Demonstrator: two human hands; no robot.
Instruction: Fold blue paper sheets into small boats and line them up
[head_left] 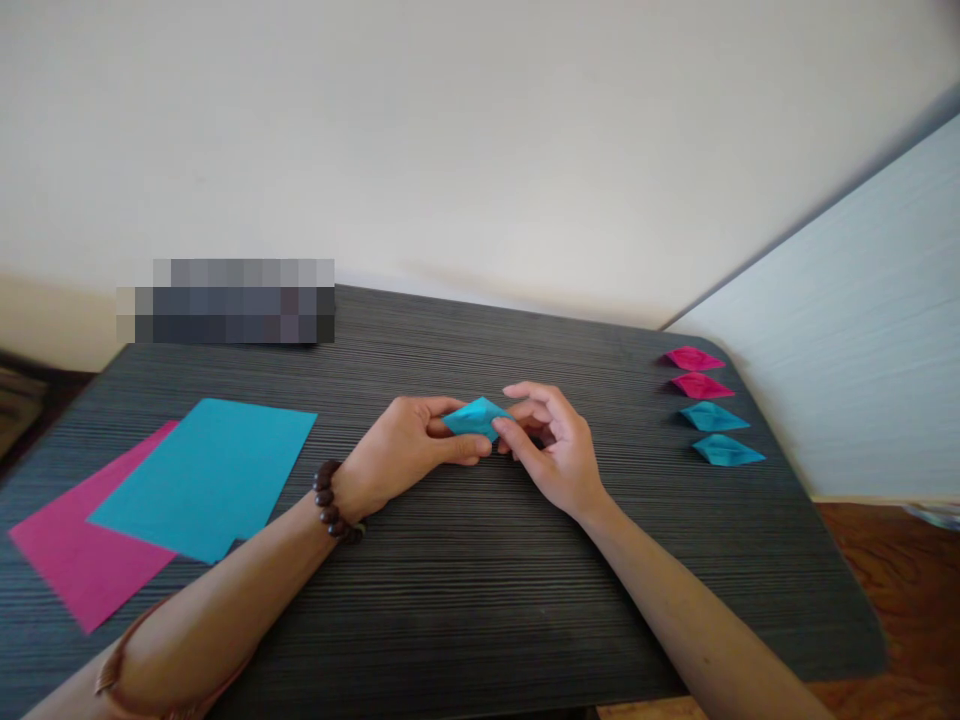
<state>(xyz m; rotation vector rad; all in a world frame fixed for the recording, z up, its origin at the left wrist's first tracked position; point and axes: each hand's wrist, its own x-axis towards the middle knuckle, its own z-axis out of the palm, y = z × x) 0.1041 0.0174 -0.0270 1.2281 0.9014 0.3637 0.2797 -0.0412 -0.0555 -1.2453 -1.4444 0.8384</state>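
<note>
At the far left of the dark, striped surface point(465, 600), a pink paper sheet point(82, 560) lies flat near the front edge. A blue paper sheet point(206, 475) lies on top of it, covering its right part and reaching further toward the middle. Beyond the sheets, near the far edge, a blurred-out patch hides whatever lies there.

Right of the sheets, the left forearm comes in from the near left corner, with a dark bead bracelet point(330, 503) on the wrist and a thinner band point(112, 672) further up the arm. The left hand point(401, 450) is curled, its thumb and fingers pinching the left side of a small folded blue paper piece point(476, 417). This piece sits in the middle of the surface, held just above it between both hands.

The right hand point(555, 445) meets it from the other side: thumb and forefinger pinch the right end of the folded piece, while the other fingers are loosely bent and raised behind it. The two hands almost touch at the fingertips.

Well apart, near the right edge of the surface, four small folded paper shapes lie in a column: two folded pink pieces point(696, 371) at the far end and two folded blue pieces point(720, 433) nearer. Right of them a pale board point(862, 350) stands along the edge.
</note>
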